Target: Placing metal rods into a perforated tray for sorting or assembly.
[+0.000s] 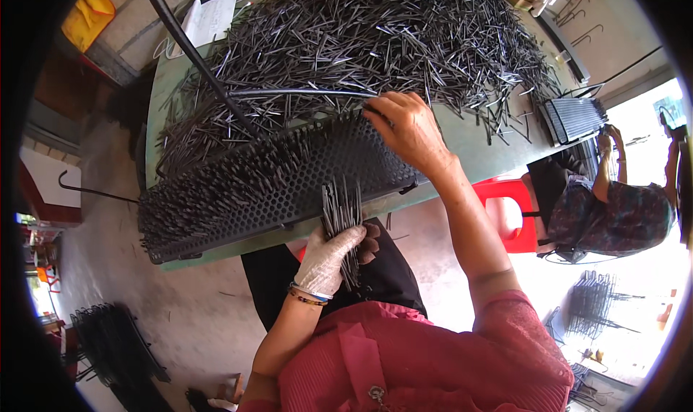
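Note:
My left hand (325, 257), in a pale, soiled glove, is closed around a bundle of thin dark sticks (342, 213). The bundle stands nearly upright at the near edge of a black perforated rack (317, 188). Dark sticks (224, 177) stand packed in the holes over the rack's left part and along its far edge; bare holes show at the middle and right. Over the far right part of the rack is my bare right hand (411, 129), its fingers bent down and pressed together. Whatever those fingertips hold is hidden beneath them.
A large heap of loose dark sticks (361, 40) covers much of the green table (462, 148). Black metal bars (195, 55) cross at the heap's left. To the right, another person (613, 210) handles a similar rack (574, 120) beside a red stool (509, 213). Dark racks (119, 347) lie lower left.

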Demonstrator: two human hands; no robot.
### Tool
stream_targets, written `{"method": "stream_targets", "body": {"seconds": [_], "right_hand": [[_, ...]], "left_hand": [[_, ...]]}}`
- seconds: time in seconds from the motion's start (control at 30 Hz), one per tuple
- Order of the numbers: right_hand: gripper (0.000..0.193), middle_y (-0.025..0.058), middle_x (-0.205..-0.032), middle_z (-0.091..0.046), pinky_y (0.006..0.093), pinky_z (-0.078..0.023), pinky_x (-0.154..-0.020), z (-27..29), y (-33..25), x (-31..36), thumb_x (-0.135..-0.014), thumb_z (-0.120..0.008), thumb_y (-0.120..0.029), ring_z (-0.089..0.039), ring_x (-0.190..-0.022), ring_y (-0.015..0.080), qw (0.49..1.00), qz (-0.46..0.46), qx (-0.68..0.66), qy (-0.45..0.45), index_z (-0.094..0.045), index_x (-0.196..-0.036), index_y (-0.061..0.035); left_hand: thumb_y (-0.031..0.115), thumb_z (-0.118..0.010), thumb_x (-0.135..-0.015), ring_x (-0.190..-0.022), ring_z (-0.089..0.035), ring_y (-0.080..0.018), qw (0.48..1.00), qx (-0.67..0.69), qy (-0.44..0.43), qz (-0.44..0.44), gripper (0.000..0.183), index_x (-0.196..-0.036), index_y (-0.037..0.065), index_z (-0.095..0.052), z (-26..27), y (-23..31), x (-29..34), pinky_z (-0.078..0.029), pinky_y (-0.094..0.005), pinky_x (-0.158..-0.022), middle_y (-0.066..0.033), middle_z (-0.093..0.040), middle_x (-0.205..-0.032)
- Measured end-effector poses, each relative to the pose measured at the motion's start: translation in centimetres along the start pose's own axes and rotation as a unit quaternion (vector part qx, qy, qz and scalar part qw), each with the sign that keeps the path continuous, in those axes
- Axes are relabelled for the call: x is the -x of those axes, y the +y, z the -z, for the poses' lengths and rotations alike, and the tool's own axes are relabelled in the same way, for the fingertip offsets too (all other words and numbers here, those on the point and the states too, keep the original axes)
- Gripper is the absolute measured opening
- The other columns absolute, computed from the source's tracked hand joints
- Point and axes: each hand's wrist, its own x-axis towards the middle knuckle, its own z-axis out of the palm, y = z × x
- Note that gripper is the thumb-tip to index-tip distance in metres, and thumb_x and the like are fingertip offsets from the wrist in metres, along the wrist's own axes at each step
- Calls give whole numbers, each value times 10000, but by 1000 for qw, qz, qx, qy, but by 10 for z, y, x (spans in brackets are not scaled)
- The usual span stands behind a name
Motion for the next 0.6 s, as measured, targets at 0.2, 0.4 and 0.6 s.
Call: {"method": "stream_targets", "body": {"seconds": [0.2, 0.4, 0.6], "right_hand": [[130, 107, -830, -634, 377, -442, -719, -1, 3, 0, -855, -640, -137, -611, -781, 289, 999, -37, -22, -26, -637, -908, -18], [131, 106, -823, -623, 376, -429, -742, 2, -1, -2, -871, -611, -133, -604, -799, 288, 1000, 9, 3, 0, -623, -921, -13], [150, 111, -823, -629, 376, -433, -750, -3, 6, 1, -873, -610, -152, -611, -802, 288, 999, -21, 0, -37, -632, -927, -14]], "left_hand": [[80, -622, -875, -714, -672, -200, 1000, -2, -5, -1, 257, -1111, -9, -575, 0, 1, 1, -544, -291, -581, -155, -682, -919], [83, -620, -876, -707, -669, -198, 1000, -5, -5, 1, 252, -1109, -3, -577, -2, 3, 3, -542, -290, -579, -152, -680, -919], [77, -610, -884, -712, -670, -197, 1000, -2, -3, 5, 236, -1106, 3, -577, -1, 0, 1, -547, -284, -578, -150, -679, -918]]}}
